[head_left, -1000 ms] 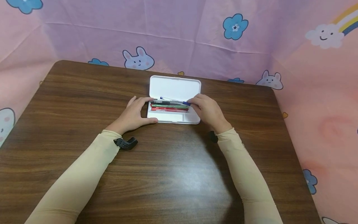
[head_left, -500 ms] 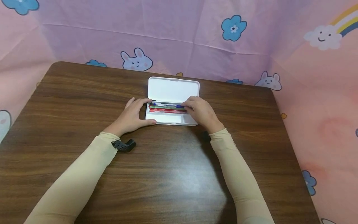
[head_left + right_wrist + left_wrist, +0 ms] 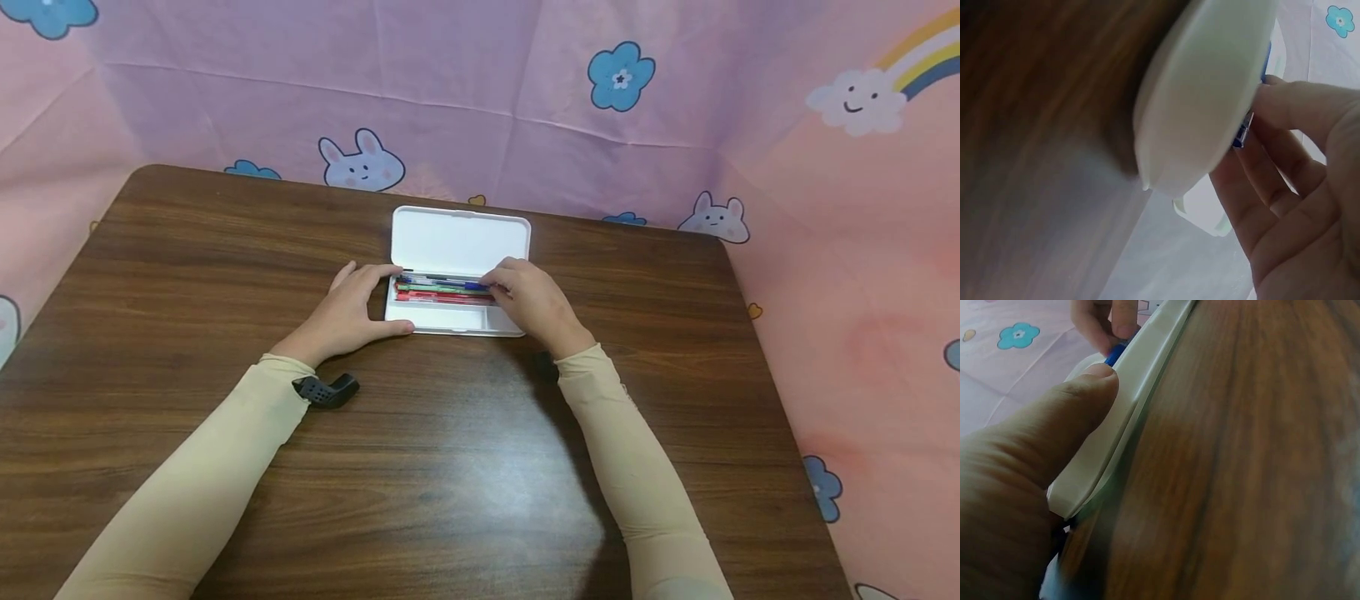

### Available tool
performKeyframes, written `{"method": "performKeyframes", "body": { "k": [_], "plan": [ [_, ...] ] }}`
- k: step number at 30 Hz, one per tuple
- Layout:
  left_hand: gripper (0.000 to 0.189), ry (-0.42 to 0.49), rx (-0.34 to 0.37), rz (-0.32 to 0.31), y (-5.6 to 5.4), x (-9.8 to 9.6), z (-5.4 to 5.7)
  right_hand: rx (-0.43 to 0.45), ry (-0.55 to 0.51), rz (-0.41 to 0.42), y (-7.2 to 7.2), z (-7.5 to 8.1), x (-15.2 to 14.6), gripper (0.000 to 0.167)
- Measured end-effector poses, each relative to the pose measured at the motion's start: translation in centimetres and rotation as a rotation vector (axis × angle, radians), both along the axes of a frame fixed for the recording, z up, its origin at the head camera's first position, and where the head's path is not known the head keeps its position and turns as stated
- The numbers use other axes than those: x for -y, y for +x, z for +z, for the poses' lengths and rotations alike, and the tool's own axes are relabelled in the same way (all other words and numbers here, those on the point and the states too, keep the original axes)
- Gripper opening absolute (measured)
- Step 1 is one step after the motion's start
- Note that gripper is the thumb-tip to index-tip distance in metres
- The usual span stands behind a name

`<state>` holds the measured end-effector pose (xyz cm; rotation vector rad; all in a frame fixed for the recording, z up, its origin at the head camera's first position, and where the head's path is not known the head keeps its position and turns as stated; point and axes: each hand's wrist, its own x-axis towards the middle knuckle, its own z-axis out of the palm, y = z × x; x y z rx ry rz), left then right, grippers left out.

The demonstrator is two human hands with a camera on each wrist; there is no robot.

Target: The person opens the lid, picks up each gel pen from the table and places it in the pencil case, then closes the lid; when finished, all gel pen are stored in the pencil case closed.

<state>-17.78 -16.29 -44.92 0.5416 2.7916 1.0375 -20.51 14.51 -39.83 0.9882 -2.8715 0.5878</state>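
Observation:
A white pencil case [image 3: 461,237] lies with its lid raised on the table. Several pens and pencils fill its long compartment, among them red pens [image 3: 442,297] and a green one [image 3: 423,288]. My left hand [image 3: 337,315] holds the case's left end, thumb on the front rim and forefinger at the hinge side; in the left wrist view the thumb [image 3: 1079,403] presses on the white wall. With thumb and fingertips my right hand [image 3: 538,302] pinches the blue-capped end of a clear pen [image 3: 461,285], which lies along the others. The right wrist view shows its blue end [image 3: 1239,139] between the fingers.
The brown wooden table [image 3: 420,483] extends around the case. Behind it and to the right hangs a pink and purple cloth [image 3: 450,83] printed with rabbits and flowers. The case has a shallow front compartment [image 3: 442,317].
My right hand has lowered the blue-capped pen from a slant above the others into the compartment, shifting slightly left and down. The left hand keeps its hold on the case.

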Motion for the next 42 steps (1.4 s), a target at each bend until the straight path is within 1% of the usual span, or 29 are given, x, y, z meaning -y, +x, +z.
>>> {"method": "performKeyframes", "body": {
  "k": [6,12,16,20,26,29,33,36,38,40,42],
  "plan": [
    [0.099,0.003,-0.012,-0.004,0.0,0.1,-0.2,-0.008,0.008,0.015,0.1,0.1,0.1,0.020],
    [0.098,0.001,-0.012,-0.008,-0.1,0.1,-0.3,-0.003,0.028,0.006,0.0,0.0,-0.2,0.022],
    [0.098,0.003,-0.001,-0.002,0.0,0.1,-0.2,0.012,0.009,0.015,-0.1,-0.1,-0.3,0.023],
    [0.099,0.004,-0.002,-0.003,0.1,0.1,-0.1,0.007,-0.021,0.044,0.1,0.0,-0.2,0.020],
    [0.099,0.007,-0.008,-0.010,0.1,0.1,-0.1,0.049,0.018,0.037,0.3,0.1,0.3,0.018],
    [0.099,0.010,-0.008,-0.007,0.1,0.0,0.0,0.050,0.037,0.034,0.3,0.2,0.1,0.019],
    [0.108,0.034,-0.013,0.004,0.1,-0.2,0.1,0.045,0.045,0.039,0.3,0.3,-0.2,0.018],
    [0.117,0.062,-0.010,0.011,0.2,-0.2,0.1,0.067,0.015,0.044,0.1,0.4,-0.7,0.018],
    [0.121,0.070,-0.005,0.010,0.2,-0.1,0.1,0.108,-0.037,0.027,-0.1,0.5,-1.2,0.019],
    [0.122,0.067,-0.005,-0.002,0.1,0.0,0.2,0.176,-0.118,-0.022,-0.2,0.8,-1.8,0.020],
    [0.118,0.062,-0.008,0.002,0.0,0.1,0.3,0.257,-0.200,-0.111,-0.3,1.2,-2.6,0.022]
  ]
}}
